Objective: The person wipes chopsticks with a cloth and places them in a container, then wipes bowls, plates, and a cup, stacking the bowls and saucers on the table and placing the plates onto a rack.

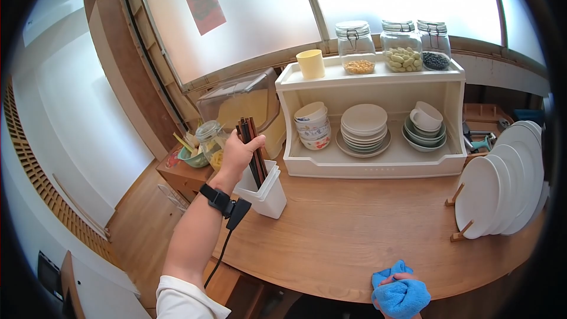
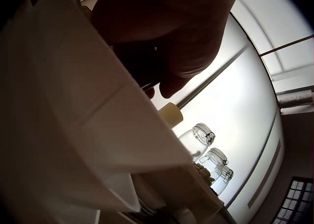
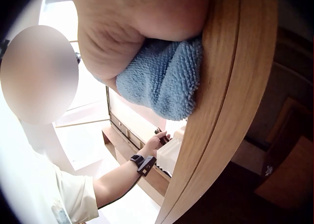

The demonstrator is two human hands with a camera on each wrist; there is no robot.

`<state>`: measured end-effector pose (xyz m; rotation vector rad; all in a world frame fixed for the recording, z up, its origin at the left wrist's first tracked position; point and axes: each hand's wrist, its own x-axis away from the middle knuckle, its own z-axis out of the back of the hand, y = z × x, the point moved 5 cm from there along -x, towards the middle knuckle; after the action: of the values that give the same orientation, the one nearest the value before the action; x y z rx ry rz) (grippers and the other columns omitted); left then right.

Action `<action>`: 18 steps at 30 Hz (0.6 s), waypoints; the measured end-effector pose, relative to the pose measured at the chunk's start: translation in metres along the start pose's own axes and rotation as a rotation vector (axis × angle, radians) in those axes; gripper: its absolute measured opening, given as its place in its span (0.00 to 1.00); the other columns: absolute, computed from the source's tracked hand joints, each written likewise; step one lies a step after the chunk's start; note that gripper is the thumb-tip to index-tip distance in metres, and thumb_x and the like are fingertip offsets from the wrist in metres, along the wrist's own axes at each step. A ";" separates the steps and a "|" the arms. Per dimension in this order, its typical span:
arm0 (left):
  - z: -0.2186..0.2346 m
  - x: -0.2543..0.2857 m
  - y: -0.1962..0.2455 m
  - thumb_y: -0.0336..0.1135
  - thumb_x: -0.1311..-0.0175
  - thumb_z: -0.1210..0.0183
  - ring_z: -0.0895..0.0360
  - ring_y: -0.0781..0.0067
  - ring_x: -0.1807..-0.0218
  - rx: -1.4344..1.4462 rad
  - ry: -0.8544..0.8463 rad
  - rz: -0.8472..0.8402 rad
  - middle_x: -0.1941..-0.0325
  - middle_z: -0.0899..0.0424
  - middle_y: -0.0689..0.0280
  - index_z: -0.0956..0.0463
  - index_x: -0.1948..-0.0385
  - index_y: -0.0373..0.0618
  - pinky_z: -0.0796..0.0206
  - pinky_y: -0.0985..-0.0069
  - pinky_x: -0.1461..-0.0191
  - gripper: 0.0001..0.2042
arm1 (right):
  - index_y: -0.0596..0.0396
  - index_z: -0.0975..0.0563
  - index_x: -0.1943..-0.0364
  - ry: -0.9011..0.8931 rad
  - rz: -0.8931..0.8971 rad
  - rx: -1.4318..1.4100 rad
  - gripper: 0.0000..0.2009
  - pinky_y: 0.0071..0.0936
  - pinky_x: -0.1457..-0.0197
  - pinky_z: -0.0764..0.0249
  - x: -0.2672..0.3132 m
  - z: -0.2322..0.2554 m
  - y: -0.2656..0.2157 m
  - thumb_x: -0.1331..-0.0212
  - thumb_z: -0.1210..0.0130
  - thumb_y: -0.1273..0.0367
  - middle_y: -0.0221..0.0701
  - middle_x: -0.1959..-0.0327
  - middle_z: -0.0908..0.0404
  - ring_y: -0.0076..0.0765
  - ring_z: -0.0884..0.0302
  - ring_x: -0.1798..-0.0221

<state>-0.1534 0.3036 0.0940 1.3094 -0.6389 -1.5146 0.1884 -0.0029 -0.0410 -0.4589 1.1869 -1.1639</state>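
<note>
The left hand [image 1: 237, 155] grips a bundle of dark chopsticks [image 1: 257, 165], whose lower ends stand inside a white plastic container [image 1: 273, 197] at the table's left side. In the left wrist view that hand [image 2: 171, 32] is dark above the container's pale wall [image 2: 83, 111]. At the table's front edge the right hand [image 1: 397, 278] holds a crumpled blue cloth [image 1: 404, 299]. The right wrist view shows the cloth [image 3: 162, 79] bunched under the right hand [image 3: 137, 18], against the wooden table [image 3: 223, 86].
A white shelf [image 1: 378, 169] holds bowls, small plates and a cup, with glass jars [image 1: 403, 47] and a yellow cup [image 1: 311, 64] on top. White plates [image 1: 479, 195] stand in a rack on the right. Behind the left hand are a jar [image 1: 211, 139] and a clear bin [image 1: 242, 103].
</note>
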 end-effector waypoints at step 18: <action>0.043 0.026 -0.035 0.47 0.33 0.45 0.26 0.65 0.43 -0.337 -0.046 -0.048 0.46 0.23 0.52 0.32 0.44 0.30 0.36 0.72 0.40 0.27 | 0.57 0.24 0.64 -0.010 -0.476 -0.611 0.03 0.23 0.56 0.28 0.035 -0.021 0.069 0.40 0.46 0.74 0.28 0.67 0.22 0.26 0.26 0.63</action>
<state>-0.2034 0.2841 0.0650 1.0413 -0.3623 -1.6146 0.1986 -0.0011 -0.1204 -1.2620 1.4656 -1.1725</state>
